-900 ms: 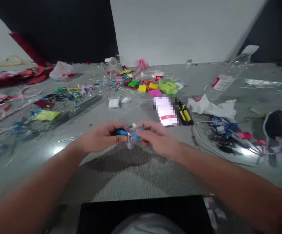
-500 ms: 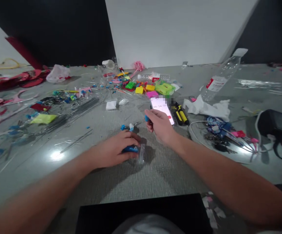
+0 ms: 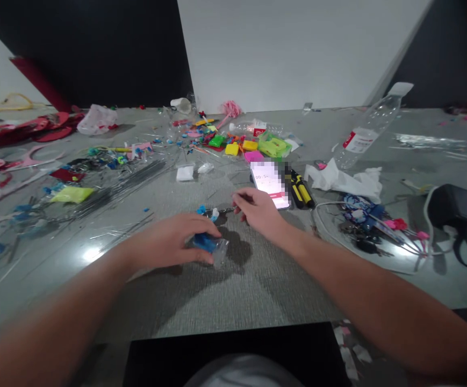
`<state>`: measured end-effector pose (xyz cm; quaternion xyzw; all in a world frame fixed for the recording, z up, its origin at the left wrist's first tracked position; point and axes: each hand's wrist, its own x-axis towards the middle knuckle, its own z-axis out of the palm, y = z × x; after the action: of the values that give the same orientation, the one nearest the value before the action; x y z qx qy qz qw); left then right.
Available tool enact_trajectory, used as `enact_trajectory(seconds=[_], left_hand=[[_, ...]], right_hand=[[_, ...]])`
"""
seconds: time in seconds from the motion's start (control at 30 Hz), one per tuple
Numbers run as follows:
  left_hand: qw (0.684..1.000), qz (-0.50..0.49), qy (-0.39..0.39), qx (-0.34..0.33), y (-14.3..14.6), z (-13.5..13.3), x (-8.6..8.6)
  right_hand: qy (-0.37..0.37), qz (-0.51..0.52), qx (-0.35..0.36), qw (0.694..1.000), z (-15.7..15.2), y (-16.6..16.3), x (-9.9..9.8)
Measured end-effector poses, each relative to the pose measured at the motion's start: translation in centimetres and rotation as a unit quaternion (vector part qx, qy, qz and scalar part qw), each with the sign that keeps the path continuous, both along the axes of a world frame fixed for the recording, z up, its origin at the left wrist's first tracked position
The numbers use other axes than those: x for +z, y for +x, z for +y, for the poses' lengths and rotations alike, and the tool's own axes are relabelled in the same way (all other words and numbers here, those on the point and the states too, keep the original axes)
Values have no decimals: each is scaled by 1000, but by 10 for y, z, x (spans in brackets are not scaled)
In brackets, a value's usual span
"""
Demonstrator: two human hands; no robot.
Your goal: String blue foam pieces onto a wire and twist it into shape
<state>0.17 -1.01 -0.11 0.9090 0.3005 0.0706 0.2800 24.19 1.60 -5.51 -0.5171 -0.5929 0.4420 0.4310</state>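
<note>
My left hand [image 3: 177,239] curls over the table, its thumb and fingers around a small clear plastic bag [image 3: 213,248] with soft blue stuff in it. Just beyond lies a small piece with blue and white lumps [image 3: 214,213] and a thin dark metal stem. At the right end of that stem is my right hand [image 3: 259,209], its thumb and fingers pinched together. The stem appears to run into the fingertips, which hide its end. A lit phone [image 3: 271,185] with a timer lies right behind the right hand.
Yellow-and-black pliers [image 3: 300,192] lie beside the phone, near crumpled tissue [image 3: 344,180]. A clear bottle [image 3: 368,129] stands at the right, with a black adapter [image 3: 457,212] and cables. Thin wires [image 3: 116,185] are spread at the left; colourful clay packs [image 3: 232,149] lie behind.
My left hand has shifted left with the bag. My right hand has moved slightly down and left to the metal stem; the blue bit seen in its fingers before no longer shows.
</note>
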Motion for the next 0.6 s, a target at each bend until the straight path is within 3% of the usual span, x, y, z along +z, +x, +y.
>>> enact_trajectory(seconds=[0.17, 0.37, 0.47, 0.6], left_hand=[[985, -1, 44, 165, -13, 21, 5], [971, 48, 72, 223, -21, 36, 3], [978, 24, 30, 203, -20, 33, 2], [994, 23, 4, 106, -17, 23, 6]], right_hand=[[96, -116, 16, 988, 0, 2, 1], [164, -222, 72, 959, 2, 4, -2], [176, -261, 100, 944, 3, 2, -3], [179, -308, 118, 927, 8, -3, -1]])
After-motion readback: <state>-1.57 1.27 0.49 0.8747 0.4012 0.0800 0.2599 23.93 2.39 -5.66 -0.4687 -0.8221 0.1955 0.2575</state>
